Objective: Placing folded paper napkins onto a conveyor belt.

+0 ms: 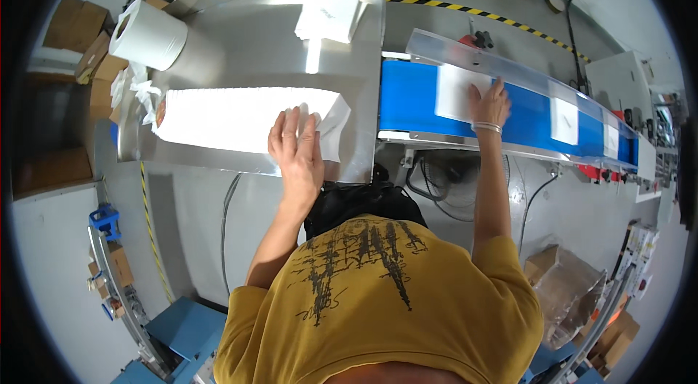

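Note:
A long row of white flat packets (225,115), stacked face to face, lies on its side along the steel table. My left hand (297,151) rests on the row near its right end, fingers spread over the packets, which lean loosely there. On the blue conveyor belt (407,97) lies a white flat packet (452,93). Over its right edge is my right hand (492,108), thumb and fingers apart; whether it touches the packet I cannot tell. Farther along the belt lie two more white packets, one in the middle (564,121) and one near the far end (611,140).
A big white paper roll (149,35) stands at the table's far left. A small pile of white packets (329,18) sits at the back of the steel table (240,28). A clear guard (509,75) runs along the belt's far side. Below the conveyor is a fan (458,188).

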`<state>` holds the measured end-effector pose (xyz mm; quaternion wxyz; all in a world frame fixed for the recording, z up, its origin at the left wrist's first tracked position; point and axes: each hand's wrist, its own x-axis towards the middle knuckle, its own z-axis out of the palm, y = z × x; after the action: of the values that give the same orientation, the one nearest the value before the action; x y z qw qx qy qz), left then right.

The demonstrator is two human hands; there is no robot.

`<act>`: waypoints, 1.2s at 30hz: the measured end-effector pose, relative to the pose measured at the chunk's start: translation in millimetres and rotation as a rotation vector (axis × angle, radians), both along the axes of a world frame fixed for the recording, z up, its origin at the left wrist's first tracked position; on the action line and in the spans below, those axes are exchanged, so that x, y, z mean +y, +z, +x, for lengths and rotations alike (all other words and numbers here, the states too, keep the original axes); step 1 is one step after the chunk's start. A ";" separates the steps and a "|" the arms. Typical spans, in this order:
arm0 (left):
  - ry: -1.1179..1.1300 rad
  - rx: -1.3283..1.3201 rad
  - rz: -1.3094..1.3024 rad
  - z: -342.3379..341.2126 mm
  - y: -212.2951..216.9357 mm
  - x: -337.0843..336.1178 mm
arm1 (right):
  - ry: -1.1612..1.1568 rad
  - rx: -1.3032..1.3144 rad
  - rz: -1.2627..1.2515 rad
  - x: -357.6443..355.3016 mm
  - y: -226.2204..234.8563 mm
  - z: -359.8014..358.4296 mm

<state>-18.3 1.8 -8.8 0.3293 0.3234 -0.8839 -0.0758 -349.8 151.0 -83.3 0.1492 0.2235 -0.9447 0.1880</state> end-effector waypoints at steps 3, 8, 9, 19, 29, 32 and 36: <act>0.006 -0.002 -0.006 1.2 -0.1 1.3 | 0.513 0.038 -0.170 -26.6 38.6 36.2; -0.053 -0.028 0.033 4.8 5.0 0.2 | 1.212 -0.737 -0.250 -98.7 60.9 123.7; -0.083 -0.063 0.033 5.4 8.2 0.4 | 1.297 -0.718 -0.207 -104.3 50.0 124.0; 0.050 -0.048 -0.008 10.7 2.3 -12.6 | 0.205 -0.696 -0.287 -18.9 0.1 16.3; -0.020 0.006 0.050 14.1 2.8 -12.8 | 1.130 -0.665 -0.203 -99.0 67.0 120.1; -0.113 -0.053 0.056 14.7 13.7 -12.6 | 1.368 -0.629 -0.124 -124.1 41.8 135.3; 0.042 -0.029 0.051 16.3 12.1 -20.4 | 0.936 -1.216 -0.476 -94.6 23.4 127.6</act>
<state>-2.0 -18.6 3.3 0.3095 0.3510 -0.8795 -0.0865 -222.2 56.4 -59.9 -0.4424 0.4172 -0.6033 0.5160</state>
